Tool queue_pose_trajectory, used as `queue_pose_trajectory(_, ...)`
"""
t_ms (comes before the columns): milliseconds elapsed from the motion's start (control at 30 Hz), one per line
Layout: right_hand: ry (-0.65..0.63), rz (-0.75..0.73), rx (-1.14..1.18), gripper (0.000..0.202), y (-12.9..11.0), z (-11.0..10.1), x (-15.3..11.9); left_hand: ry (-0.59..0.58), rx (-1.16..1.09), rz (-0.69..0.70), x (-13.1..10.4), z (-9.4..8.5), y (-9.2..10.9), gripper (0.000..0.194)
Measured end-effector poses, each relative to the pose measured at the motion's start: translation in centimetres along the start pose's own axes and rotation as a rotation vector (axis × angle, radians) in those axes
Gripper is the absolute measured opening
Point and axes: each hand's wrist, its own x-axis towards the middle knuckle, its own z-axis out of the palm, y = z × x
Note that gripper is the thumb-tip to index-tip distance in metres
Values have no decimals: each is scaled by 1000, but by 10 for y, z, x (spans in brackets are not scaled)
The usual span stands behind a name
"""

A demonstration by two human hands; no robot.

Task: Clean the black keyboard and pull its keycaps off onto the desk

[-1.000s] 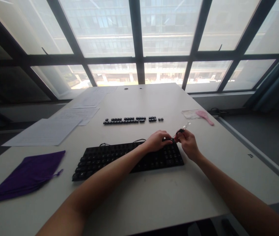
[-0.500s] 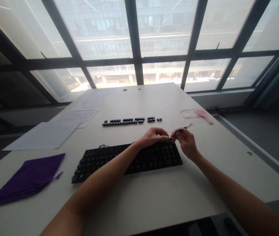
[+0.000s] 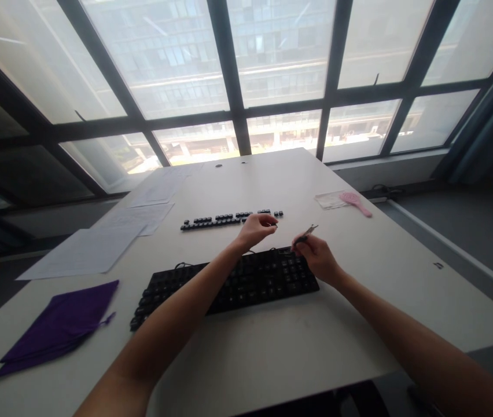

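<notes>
A black keyboard [image 3: 246,284] lies on the white table, partly under my left forearm. Beyond it stand rows of loose black keycaps [image 3: 212,221]. My left hand [image 3: 257,230] is raised between the keyboard and the rows, its fingers pinched on a small dark piece that looks like a keycap [image 3: 273,226]. At the keyboard's upper right corner, my right hand [image 3: 316,255] is closed on a small tool [image 3: 306,234] with a dark body and metal prongs pointing up and away.
A purple cloth pouch [image 3: 62,321] lies at the left, with paper sheets [image 3: 85,249] behind it. A pink brush [image 3: 354,202] rests by a clear packet [image 3: 330,200] at the right. Windows stand past the far edge.
My left hand has lifted off the keyboard and moved away toward the keycap rows, apart from my right hand. The tool in my right hand has tilted more upright.
</notes>
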Motion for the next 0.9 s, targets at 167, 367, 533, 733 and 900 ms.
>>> queue_pose_trajectory(167,-60,-11,-104,15,6,6,-3,43,358,138,33,29,-5,20)
queue_pose_trajectory(367,-53,-29,-71,17,3,6,-3,40,614,223,64,57,-20,16)
queue_pose_trajectory(533,-82,-33,-66,16,-1,6,-2,44,677,271,83,56,-27,12)
queue_pose_trajectory(733,-88,-16,-53,15,-4,5,-3,102,705,206,95,55,-30,10)
queue_pose_trajectory(900,-44,17,5,15,-1,4,0,106,696,159,97,55,-34,11)
